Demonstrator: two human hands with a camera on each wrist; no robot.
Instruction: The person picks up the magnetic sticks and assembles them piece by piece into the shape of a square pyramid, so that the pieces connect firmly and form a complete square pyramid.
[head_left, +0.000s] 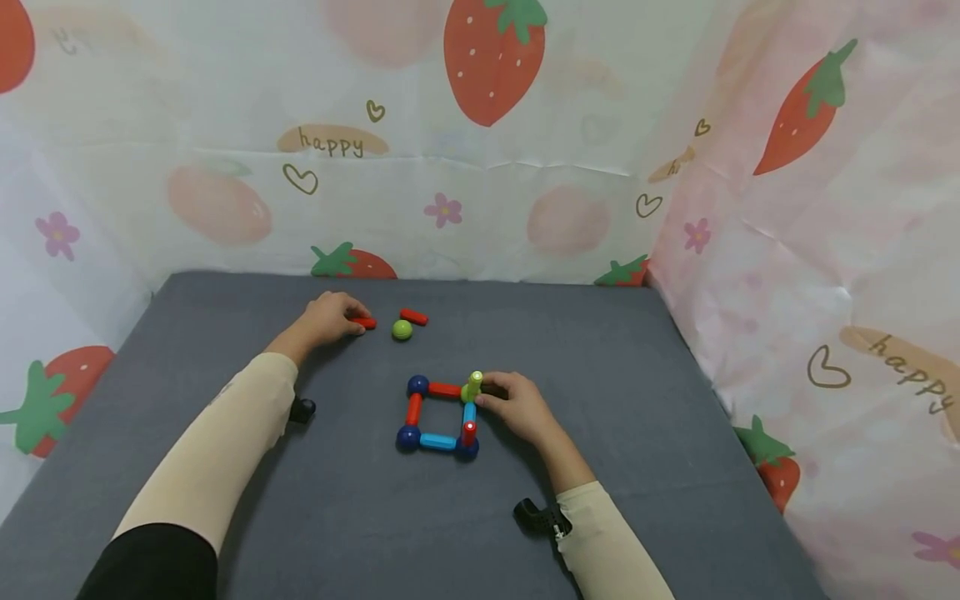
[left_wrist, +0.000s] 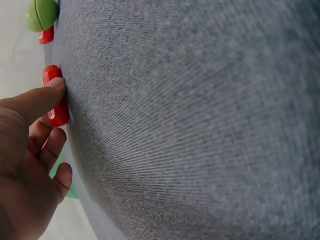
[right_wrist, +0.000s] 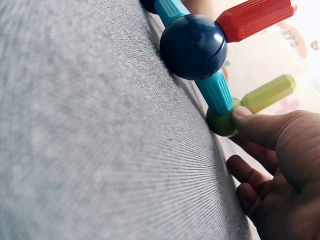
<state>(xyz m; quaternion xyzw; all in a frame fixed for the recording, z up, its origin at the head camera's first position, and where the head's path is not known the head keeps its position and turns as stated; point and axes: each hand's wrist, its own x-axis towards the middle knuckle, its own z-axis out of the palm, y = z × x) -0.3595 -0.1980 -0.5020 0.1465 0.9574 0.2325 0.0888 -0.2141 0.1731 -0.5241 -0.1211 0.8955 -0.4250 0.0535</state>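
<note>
On the far left part of the table, my left hand [head_left: 327, 318] pinches a red rod [left_wrist: 60, 113] between thumb and fingers. Just right of it lie a loose green ball [head_left: 402, 330] and another red rod [head_left: 414, 317]. A square of magnetic rods and balls sits nearer the middle, with dark blue balls [head_left: 408, 437] at three corners. Its far right corner is a green ball [right_wrist: 219, 124], which my right hand [head_left: 522, 408] holds with thumb and fingers. From that ball stands a light green rod [right_wrist: 270, 93]; an upright red rod [right_wrist: 255, 19] rises from the near right blue ball.
The grey cloth-covered table [head_left: 337, 517] is bordered by a strawberry-print curtain [head_left: 480, 167] at the back and sides. Black wrist camera mounts [head_left: 534, 517] hang below both sleeves, close above the cloth.
</note>
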